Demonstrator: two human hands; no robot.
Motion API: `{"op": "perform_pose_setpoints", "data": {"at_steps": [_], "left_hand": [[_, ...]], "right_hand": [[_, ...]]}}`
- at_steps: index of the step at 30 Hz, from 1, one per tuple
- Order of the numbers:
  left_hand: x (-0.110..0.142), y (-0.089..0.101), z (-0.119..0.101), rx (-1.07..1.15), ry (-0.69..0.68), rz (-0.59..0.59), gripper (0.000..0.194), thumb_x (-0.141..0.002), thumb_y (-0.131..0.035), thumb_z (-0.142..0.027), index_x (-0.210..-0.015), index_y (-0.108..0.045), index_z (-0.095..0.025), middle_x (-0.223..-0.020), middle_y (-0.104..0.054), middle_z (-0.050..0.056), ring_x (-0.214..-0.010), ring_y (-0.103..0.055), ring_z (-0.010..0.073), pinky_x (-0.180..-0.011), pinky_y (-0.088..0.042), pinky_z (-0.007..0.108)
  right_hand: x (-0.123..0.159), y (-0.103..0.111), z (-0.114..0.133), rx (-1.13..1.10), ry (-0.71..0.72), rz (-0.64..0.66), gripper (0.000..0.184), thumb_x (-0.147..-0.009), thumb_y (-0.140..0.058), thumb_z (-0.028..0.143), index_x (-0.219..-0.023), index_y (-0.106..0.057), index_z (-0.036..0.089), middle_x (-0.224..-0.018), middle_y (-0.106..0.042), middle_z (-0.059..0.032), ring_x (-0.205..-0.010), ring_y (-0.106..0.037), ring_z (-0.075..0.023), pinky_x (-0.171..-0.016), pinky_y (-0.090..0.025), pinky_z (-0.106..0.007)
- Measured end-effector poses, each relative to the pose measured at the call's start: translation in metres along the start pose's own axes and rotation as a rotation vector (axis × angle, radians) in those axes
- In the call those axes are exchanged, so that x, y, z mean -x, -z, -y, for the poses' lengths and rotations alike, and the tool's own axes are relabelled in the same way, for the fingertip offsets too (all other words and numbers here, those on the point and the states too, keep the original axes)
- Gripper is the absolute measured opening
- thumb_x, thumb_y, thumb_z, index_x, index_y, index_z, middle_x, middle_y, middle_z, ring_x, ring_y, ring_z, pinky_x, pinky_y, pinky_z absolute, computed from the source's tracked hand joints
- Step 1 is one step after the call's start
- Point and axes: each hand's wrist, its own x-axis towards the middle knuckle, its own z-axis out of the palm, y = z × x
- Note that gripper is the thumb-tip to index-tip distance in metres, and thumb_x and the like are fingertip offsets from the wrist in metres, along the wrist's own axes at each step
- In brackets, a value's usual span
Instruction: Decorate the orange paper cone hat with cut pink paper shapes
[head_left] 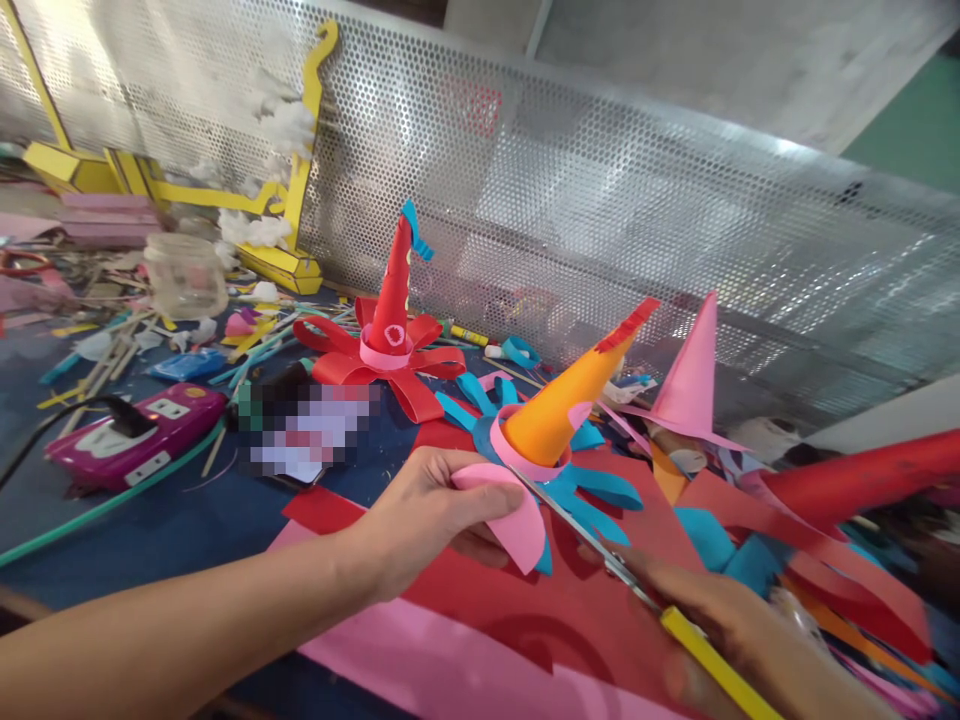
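Pink paper piece (527,540): held above the red sheet (465,605), just in front of the orange cone (551,410).
Left hand (427,510): the piece is pinched between thumb and fingers.
Yellow-handled scissors (615,565): gripped in the right hand (720,605), its fingers closed around the handle; the blades are pointed at the piece's upper edge, but whether paper is touched cannot be told.
Orange cone's base: ringed by a pink band, with blue strips (611,488) spread beneath.
Farther cones: a red one (391,300) is seen behind and to the left, a pink one (694,375) to the right.
Purple power strip (180,415): plugged into by a black cable (64,412).
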Motion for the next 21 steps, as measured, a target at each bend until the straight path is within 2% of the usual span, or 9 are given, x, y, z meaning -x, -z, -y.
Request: {"op": "perform_pose_setpoints", "data": {"at_steps": [3, 5, 8, 12, 17, 21], "left_hand": [[0.0, 0.001, 0.0, 0.0, -0.012, 0.02, 0.018, -0.078, -0.062, -0.027, -0.072, -0.07, -0.012, -0.068, -0.071, 0.005, -0.064, -0.068, 0.0164, -0.061, -0.055, 0.024], [0.0, 0.001, 0.0, -0.017, -0.021, 0.036, 0.019, -0.079, -0.061, -0.027, -0.075, -0.072, -0.012, -0.07, -0.072, 0.006, -0.066, -0.068, 0.0166, -0.062, -0.054, 0.023], [0.0, 0.001, 0.0, -0.036, -0.019, 0.041, 0.02, -0.078, -0.061, -0.028, -0.076, -0.073, -0.012, -0.071, -0.073, 0.007, -0.067, -0.068, 0.0174, -0.062, -0.054, 0.024], [-0.001, 0.002, 0.001, -0.039, -0.024, 0.053, 0.019, -0.078, -0.062, -0.027, -0.076, -0.074, -0.012, -0.071, -0.072, 0.007, -0.065, -0.067, 0.0165, -0.062, -0.055, 0.024], [-0.001, 0.003, 0.001, -0.058, -0.018, 0.068, 0.019, -0.078, -0.062, -0.027, -0.073, -0.072, -0.011, -0.069, -0.072, 0.007, -0.063, -0.065, 0.016, -0.062, -0.055, 0.025], [0.0, 0.002, 0.001, -0.052, -0.012, 0.073, 0.02, -0.078, -0.063, -0.028, -0.075, -0.072, -0.011, -0.071, -0.072, 0.007, -0.065, -0.066, 0.0162, -0.062, -0.055, 0.025]], "right_hand": [[-0.003, 0.005, -0.002, 0.043, -0.012, 0.088, 0.058, -0.063, -0.06, 0.02, -0.12, -0.064, 0.027, -0.057, -0.061, 0.0043, -0.041, -0.048, -0.0132, -0.04, -0.037, -0.019], [-0.006, 0.008, -0.002, 0.08, -0.024, 0.146, 0.055, -0.063, -0.063, 0.02, -0.117, -0.065, 0.027, -0.057, -0.06, 0.005, -0.039, -0.044, -0.0108, -0.037, -0.032, -0.018], [-0.01, 0.012, 0.0, 0.093, -0.017, 0.18, 0.052, -0.063, -0.065, 0.022, -0.115, -0.067, 0.027, -0.062, -0.061, 0.0042, -0.044, -0.047, -0.0113, -0.041, -0.036, -0.018], [-0.013, 0.016, 0.0, 0.014, -0.022, 0.24, 0.051, -0.063, -0.07, 0.029, -0.113, -0.068, 0.026, -0.057, -0.059, 0.0045, -0.046, -0.047, -0.0128, -0.044, -0.04, -0.02], [-0.008, 0.011, -0.01, -0.06, -0.06, 0.115, 0.035, -0.061, -0.07, 0.034, -0.092, -0.077, 0.021, -0.052, -0.057, 0.0025, -0.047, -0.046, -0.0148, -0.045, -0.042, -0.023], [0.0, 0.003, -0.01, -0.081, -0.087, 0.064, 0.04, -0.063, -0.066, 0.033, -0.1, -0.075, 0.023, -0.056, -0.06, 0.0016, -0.048, -0.05, -0.0158, -0.043, -0.043, -0.022]]}}
